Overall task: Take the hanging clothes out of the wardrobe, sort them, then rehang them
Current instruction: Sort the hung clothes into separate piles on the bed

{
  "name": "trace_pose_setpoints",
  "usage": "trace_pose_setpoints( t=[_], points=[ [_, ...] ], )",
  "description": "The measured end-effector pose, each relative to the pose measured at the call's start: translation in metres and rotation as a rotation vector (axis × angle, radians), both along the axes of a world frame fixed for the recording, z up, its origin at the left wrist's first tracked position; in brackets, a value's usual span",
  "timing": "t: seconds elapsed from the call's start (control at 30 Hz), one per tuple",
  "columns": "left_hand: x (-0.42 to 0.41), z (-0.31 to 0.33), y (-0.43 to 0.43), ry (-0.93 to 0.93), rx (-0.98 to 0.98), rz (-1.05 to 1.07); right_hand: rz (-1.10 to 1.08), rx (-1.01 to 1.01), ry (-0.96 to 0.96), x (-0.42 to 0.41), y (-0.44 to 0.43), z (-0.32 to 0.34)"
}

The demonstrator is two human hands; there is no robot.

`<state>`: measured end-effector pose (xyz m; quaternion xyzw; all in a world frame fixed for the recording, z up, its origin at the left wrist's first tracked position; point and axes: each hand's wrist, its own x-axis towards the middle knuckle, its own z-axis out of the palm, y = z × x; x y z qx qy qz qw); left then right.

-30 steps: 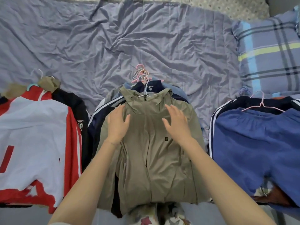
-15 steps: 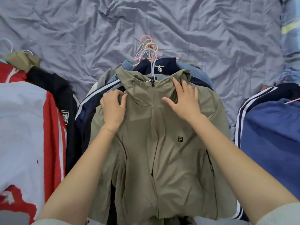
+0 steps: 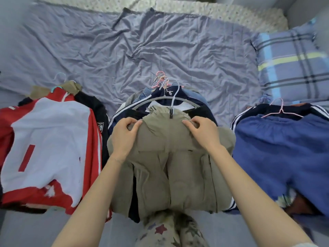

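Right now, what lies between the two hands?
In the head view, the bunched collar of the olive jacket, with its zip pull, lies between the left hand and right hand, both pinching it.

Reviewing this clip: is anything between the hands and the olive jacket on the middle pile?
Nothing visible. The left hand and right hand both pinch the olive jacket at its shoulders, either side of the collar. The grey hanger lies above the collar, its arms bare.
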<state>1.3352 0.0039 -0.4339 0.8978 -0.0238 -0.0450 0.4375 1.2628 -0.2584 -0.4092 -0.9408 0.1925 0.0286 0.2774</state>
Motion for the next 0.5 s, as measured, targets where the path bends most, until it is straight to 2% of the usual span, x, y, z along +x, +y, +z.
trace_pose_setpoints(
  t=[0.1, 0.23, 0.5],
  points=[
    [-0.041, 0.052, 0.019, -0.043, -0.042, -0.003, -0.094, 0.079, -0.068, -0.038, 0.023, 0.051],
    [-0.104, 0.109, 0.051, -0.124, -0.062, 0.022, -0.138, 0.071, -0.161, -0.101, 0.059, 0.106],
    [-0.251, 0.174, 0.119, -0.216, -0.022, 0.081, -0.063, 0.143, -0.252, -0.227, 0.115, 0.165]
  ],
)
